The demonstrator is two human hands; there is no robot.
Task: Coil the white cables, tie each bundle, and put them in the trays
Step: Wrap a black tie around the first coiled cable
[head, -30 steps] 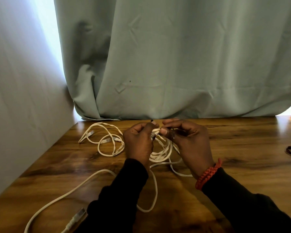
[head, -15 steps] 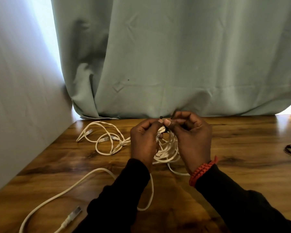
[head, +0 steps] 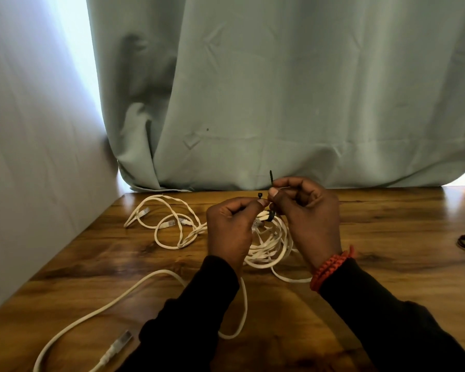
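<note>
Pinching black tie [head: 271, 181], right hand [head: 306, 210]

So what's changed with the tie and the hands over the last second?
Both hands rose slightly. The right hand has drawn the black tie tail upward, and it now sticks up above the fingers; the left hand still pinches its other end. The coiled white cable and loose cable lie as before.

We think this is a room in a home, set up as a small work spot. We see a brown wooden table [head: 387, 237] pushed up against a long pale green curtain [head: 279, 89], with bright daylight coming in at its edges. A plain white wall [head: 32, 157] stands on the left side of the table.
</note>
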